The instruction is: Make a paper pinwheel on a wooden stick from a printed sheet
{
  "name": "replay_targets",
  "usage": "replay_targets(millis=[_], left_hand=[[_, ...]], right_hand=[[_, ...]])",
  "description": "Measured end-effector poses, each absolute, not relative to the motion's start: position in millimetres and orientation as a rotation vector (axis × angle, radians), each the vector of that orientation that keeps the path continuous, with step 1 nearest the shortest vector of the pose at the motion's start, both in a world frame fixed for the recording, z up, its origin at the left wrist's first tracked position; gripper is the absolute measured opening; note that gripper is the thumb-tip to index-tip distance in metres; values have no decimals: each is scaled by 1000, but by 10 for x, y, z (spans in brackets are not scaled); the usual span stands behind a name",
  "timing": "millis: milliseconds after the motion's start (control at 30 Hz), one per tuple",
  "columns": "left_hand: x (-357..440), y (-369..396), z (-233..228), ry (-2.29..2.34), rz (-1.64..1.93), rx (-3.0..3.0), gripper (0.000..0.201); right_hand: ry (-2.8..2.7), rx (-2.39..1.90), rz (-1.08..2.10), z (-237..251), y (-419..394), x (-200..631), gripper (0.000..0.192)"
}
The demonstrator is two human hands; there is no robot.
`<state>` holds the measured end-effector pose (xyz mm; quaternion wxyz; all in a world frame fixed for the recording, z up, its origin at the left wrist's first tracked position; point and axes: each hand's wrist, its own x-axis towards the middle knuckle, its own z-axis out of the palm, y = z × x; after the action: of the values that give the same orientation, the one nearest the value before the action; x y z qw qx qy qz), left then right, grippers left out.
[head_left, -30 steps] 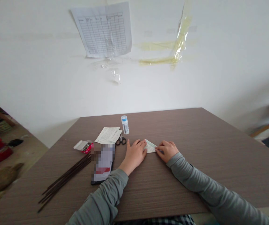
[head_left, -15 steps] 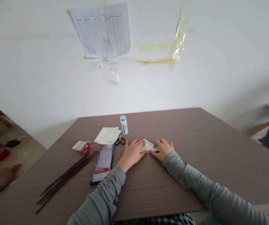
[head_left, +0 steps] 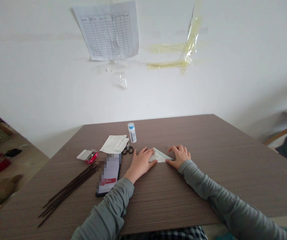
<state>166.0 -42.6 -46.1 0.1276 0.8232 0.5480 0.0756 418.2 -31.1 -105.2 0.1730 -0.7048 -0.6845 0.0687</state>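
Note:
A small printed sheet of paper folded into a triangle [head_left: 160,156] lies on the table between my hands. My left hand [head_left: 141,162] holds its left part down, fingers over the upper edge and thumb along the lower one. That end of the paper is hidden under the fingers. At the right corner, the thumb of my right hand [head_left: 180,156] touches the paper, while its other fingers are raised, curved and apart from it. Black-handled scissors [head_left: 128,150] lie beyond my left hand, partly under printed paper sheets [head_left: 114,144].
A white bottle with a blue band [head_left: 132,132] stands behind the scissors. Left on the table [head_left: 220,140] are a phone [head_left: 110,176], an opened red-and-white box [head_left: 90,156] with small metallic pieces, and several thin dark sticks [head_left: 68,193]. A wall rises behind the table.
My right hand has slid right along the folded paper and its fingers have lifted, so more of the triangle shows. My left hand stays in place.

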Motion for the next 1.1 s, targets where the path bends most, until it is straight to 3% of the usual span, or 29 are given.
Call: replay_targets(millis=[200,467,1100], left_hand=[[1676,-428,-393,1593,165,2348,53],[1663,-433,-413,1572,176,2357,54],[1667,-438,-426,1587,231,2359,53]], right_hand=[[-1990,-2075,440,-773,-318,4363,51],[-2016,-2095,389,-843,-264,4498,44],[-2090,-1935,382,-987,-165,4570,54]])
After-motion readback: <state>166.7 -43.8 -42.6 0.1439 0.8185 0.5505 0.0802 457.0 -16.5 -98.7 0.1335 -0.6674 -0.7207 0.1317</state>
